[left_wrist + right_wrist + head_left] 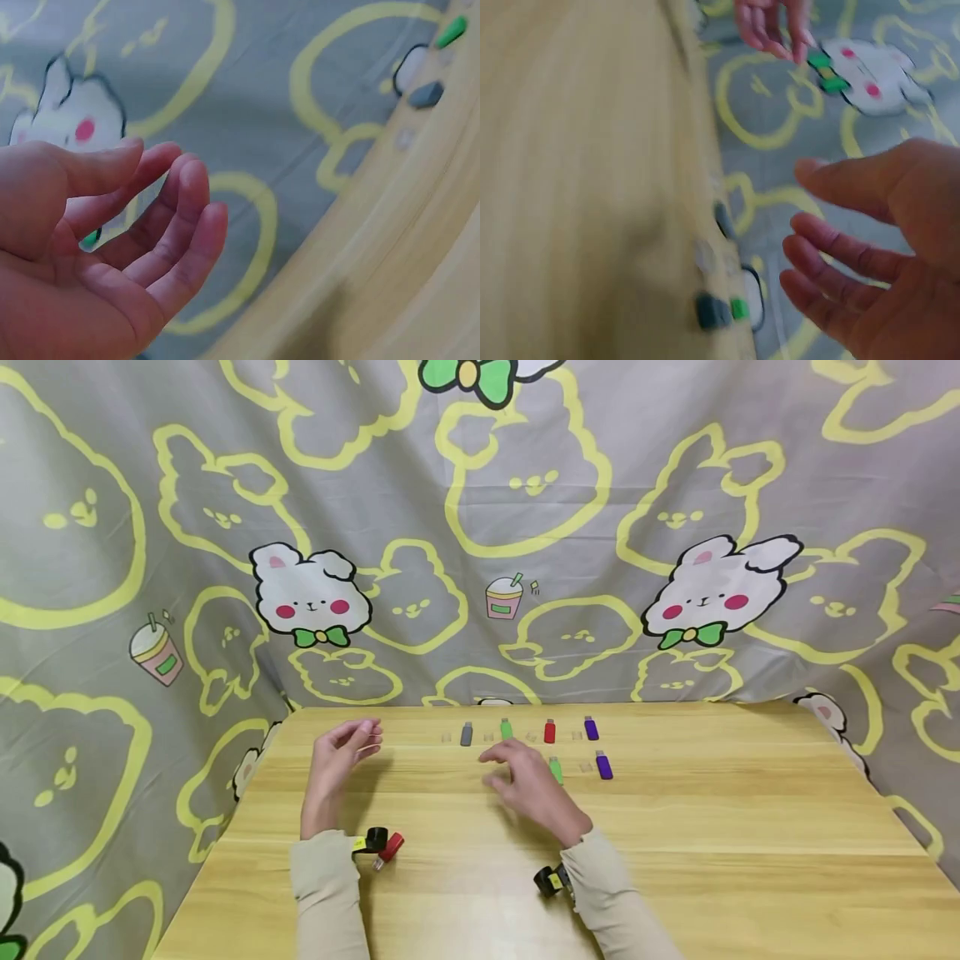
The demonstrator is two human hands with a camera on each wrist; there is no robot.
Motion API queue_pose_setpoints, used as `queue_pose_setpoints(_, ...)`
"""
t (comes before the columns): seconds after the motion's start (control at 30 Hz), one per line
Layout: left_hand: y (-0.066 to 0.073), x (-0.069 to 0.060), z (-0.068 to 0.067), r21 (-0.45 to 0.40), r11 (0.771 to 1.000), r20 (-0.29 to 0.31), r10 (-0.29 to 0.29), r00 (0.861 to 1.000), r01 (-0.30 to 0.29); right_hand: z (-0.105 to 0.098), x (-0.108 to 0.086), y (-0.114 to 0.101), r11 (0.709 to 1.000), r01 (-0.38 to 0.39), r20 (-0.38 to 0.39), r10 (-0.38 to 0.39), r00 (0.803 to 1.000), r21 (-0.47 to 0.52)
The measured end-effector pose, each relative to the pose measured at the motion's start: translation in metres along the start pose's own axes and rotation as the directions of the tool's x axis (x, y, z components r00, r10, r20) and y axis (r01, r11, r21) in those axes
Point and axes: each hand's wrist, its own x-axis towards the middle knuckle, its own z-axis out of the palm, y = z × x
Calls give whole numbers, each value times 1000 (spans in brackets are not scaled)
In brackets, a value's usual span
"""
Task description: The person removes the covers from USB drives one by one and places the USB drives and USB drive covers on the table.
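My left hand (337,768) is raised over the left part of the table, fingers loosely bent, with nothing in it. My right hand (528,781) hovers over the middle, thumb and fingers apart and empty. Beyond it stand a grey USB flash drive (467,734), a green one (506,727), a red one (550,731) and a purple one (591,728) in a row. Nearer lie another green drive (556,769), partly covered by the right hand, and a purple drive (604,765). The right wrist view also shows a blurred dark drive (712,311) in the nearer row.
Small clear caps (577,736) lie beside the drives. Another red flash drive (388,851) lies near my left wrist, beside the black wrist camera (377,839). A patterned curtain (405,610) hangs behind the wooden table (712,877) and along its sides.
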Motion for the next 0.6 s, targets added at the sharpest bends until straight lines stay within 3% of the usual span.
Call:
queue_pose_setpoints(0.13,-8,-1,-16,-114,993,-73,-38,997,30,18,2,-9,997,72,135,-70,988,-9)
queue_pose_setpoints(0.3,-21,-2,-26,-122,988,-97,-111,989,99,41,4,-20,989,143,246,-130,961,-37)
queue_pose_setpoints(0.4,-26,-1,-30,-113,985,-146,-143,979,127,55,5,-29,975,216,302,-192,934,-49)
queue_pose_setpoints(0.6,-26,-1,-37,-119,987,-235,-137,962,112,80,12,-46,926,365,374,-305,876,-100)
